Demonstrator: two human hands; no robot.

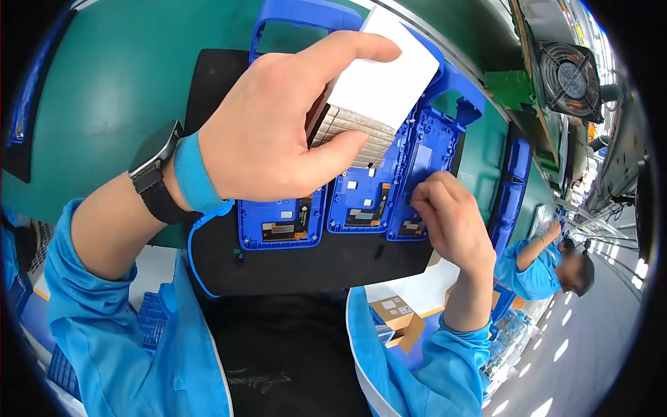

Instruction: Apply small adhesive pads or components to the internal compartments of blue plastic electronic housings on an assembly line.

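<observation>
My left hand (285,125), with a watch and blue wrist strap, grips a white sheet (385,69) between thumb and fingers. Rows of grey, cushion-like strips (358,135) show along its lower part. It is held above three blue plastic housings lying side by side: a left housing (253,244), a middle housing (337,201) and a right housing (441,142). Each shows a dark flat part with an orange-brown area near its lower end. My right hand (451,219) is over the right housing's lower part, fingertips pinched; what they hold, if anything, is hidden.
The housings lie on a black mat (313,271) on a green table (118,90). More blue housings (513,184) stand at the right. A fan (571,80) is at the upper right, a cardboard box (399,320) below the table. Another person (535,267) works farther right.
</observation>
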